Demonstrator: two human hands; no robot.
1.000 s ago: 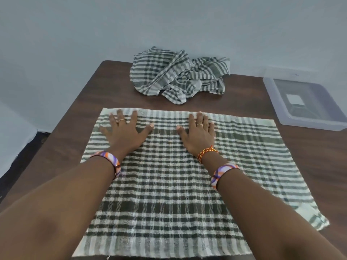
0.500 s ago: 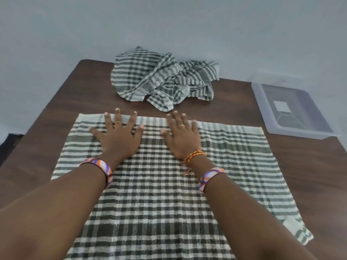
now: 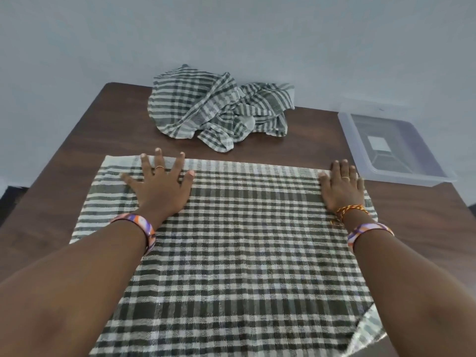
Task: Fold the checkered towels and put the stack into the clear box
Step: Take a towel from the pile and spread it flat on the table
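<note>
A green-and-white checkered towel (image 3: 244, 240) lies spread flat on the brown table (image 3: 425, 222) in front of me. My left hand (image 3: 159, 184) presses flat on it near its far left corner, fingers spread. My right hand (image 3: 341, 186) lies flat near its far right corner, fingers straight. A crumpled heap of checkered towels (image 3: 219, 109) sits at the table's far edge. The clear box (image 3: 391, 148) stands at the far right with nothing in it but a white label on its floor.
A pale wall rises just behind the table. The table's left edge runs diagonally; dark floor (image 3: 10, 199) shows beyond it. The spread towel's near right corner (image 3: 368, 333) is turned over.
My hands have slid apart along the towel's far edge: the right one went far to the right corner, the left one slightly left. The camera has shifted.
</note>
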